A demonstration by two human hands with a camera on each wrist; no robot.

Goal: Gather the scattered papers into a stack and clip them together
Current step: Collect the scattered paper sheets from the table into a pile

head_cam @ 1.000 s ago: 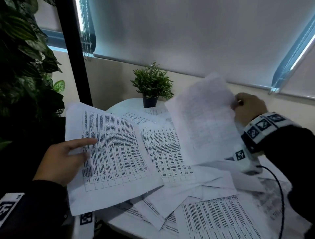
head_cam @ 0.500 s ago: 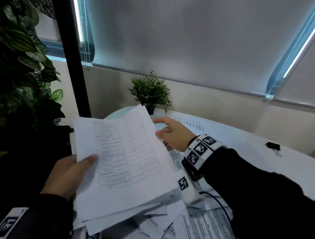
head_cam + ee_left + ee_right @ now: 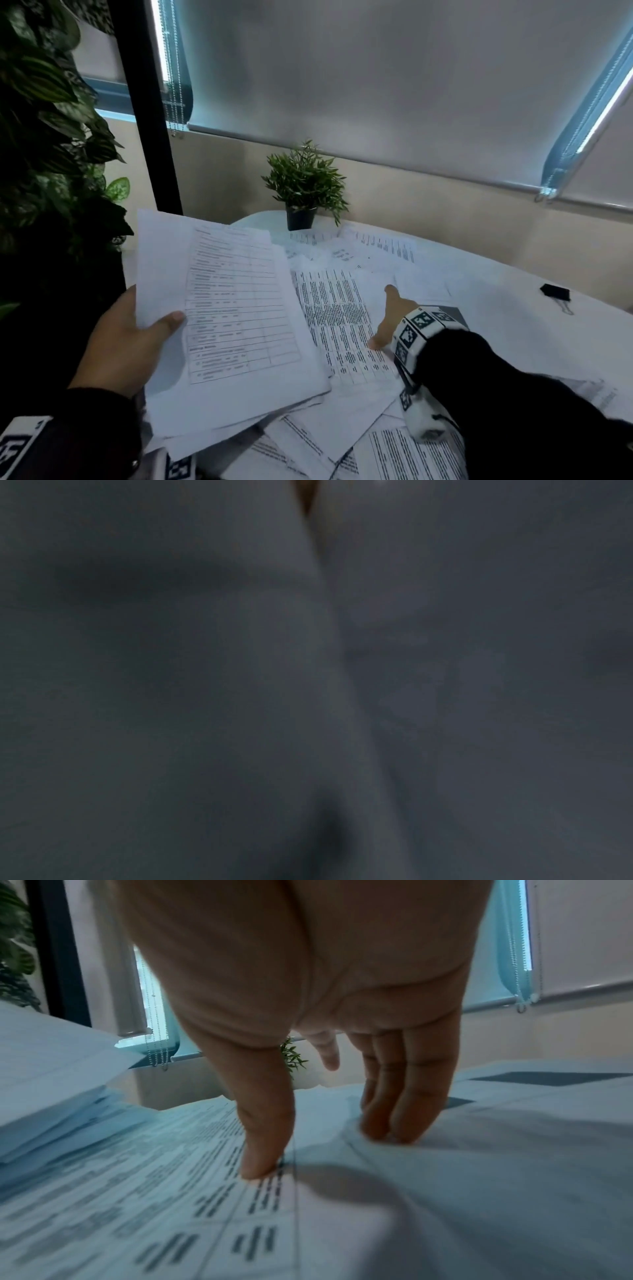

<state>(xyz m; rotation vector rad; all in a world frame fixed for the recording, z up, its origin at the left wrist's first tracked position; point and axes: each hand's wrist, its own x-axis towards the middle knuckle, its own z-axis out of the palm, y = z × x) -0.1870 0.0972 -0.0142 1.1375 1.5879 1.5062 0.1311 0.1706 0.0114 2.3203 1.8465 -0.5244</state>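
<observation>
Papers point(image 3: 342, 308) lie scattered over the white table point(image 3: 513, 308), overlapping at odd angles — some near the potted plant point(image 3: 303, 186), more under my right sleeve. My left hand point(image 3: 126, 346) grips the gathered stack point(image 3: 222, 325) by its left edge, thumb on top and fingers beneath, tilted up off the table so the loose sheets below stay reachable. My right hand point(image 3: 390, 320) is down on a printed sheet point(image 3: 171, 1191): fingers straight, tips pressing the paper, thumb point(image 3: 263, 1137) set apart on the print — likely to drag or pinch it up for the stack. The left wrist view is dark and shows nothing useful. A black binder clip point(image 3: 555, 293) waits well apart at the far right, untouched; I judge clipping comes only after many more sheets are collected.
</observation>
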